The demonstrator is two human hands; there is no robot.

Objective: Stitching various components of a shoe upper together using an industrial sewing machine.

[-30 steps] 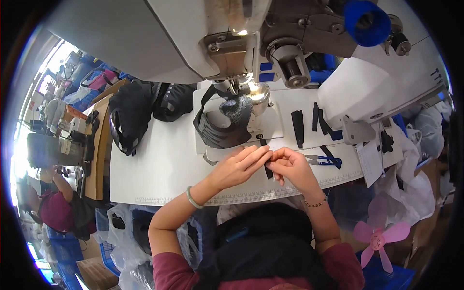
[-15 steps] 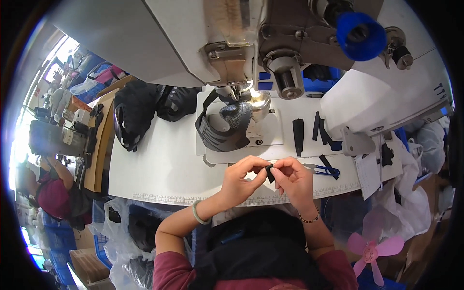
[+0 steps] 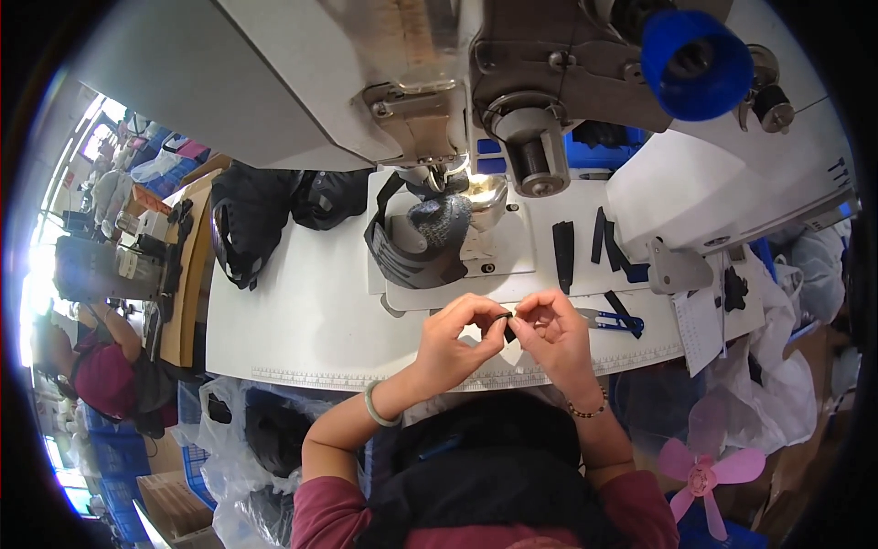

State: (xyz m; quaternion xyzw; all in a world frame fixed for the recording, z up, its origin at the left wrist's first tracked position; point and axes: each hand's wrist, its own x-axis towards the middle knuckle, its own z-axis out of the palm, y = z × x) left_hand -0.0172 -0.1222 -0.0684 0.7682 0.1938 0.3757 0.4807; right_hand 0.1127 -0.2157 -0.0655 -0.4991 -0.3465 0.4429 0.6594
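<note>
Between my fingertips is a small black strip of fabric (image 3: 509, 331), held above the table's front edge. My left hand (image 3: 460, 340) pinches one end, and my right hand (image 3: 551, 337) pinches the other. Most of the strip is hidden by the fingers. Beyond my hands, a grey and black shoe upper (image 3: 422, 247) rests on the sewing machine's bed, beneath the needle area (image 3: 441, 176). Right of it lie several black strips (image 3: 564, 256) on the white table. Blue-handled thread snips (image 3: 622, 321) sit beside my right hand, with another black strip across them.
The sewing machine head (image 3: 402, 82) hangs over the far side of the table (image 3: 293, 339). Black shoe uppers (image 3: 249, 220) are piled at the back left. A pink fan (image 3: 701, 476) stands at lower right. Another person (image 3: 105, 371) works at far left.
The black strip has turned between my fingers and less of it shows. My hands stay in nearly the same spot. My view has shifted slightly.
</note>
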